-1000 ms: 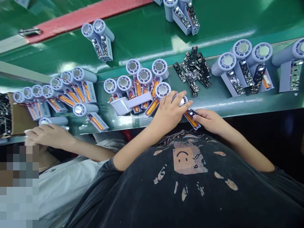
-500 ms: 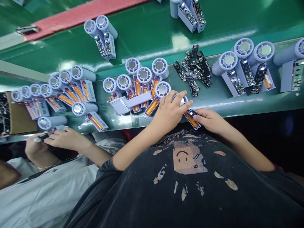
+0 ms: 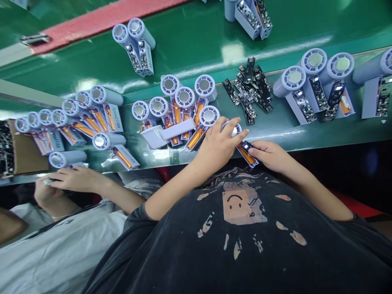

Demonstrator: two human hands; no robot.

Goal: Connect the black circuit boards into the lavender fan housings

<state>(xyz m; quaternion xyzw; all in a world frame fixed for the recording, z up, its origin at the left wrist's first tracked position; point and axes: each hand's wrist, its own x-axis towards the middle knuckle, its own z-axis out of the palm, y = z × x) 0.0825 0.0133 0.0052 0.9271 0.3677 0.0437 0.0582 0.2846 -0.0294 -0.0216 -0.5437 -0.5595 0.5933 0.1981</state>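
My left hand [image 3: 218,143] is closed over the round head of a lavender handheld fan [image 3: 247,159] at the bench edge. Its handle casing lies open toward me and shows an orange battery inside. With thumb and fingers, my right hand [image 3: 268,155] pinches a small black circuit board [image 3: 246,145] at the top of that casing. Part of the board is hidden by the fingers. Beyond my hands lies a loose pile of black circuit boards [image 3: 251,92]. Left of my left hand stand several open fans [image 3: 184,97] with orange batteries, a flat lavender cover [image 3: 178,130] resting across them.
Fans with boards fitted [image 3: 301,106] stand at the right. Others sit on the green surface [image 3: 196,45] behind, under a red bar [image 3: 107,22]. At the left are more fans [image 3: 104,94], a cardboard box [image 3: 30,147] and a co-worker's hands [image 3: 73,179].
Fans on the far green surface have shifted slightly right. The co-worker's hands have lowered a little, covering what they hold. My own hands stay almost still on the fan and board.
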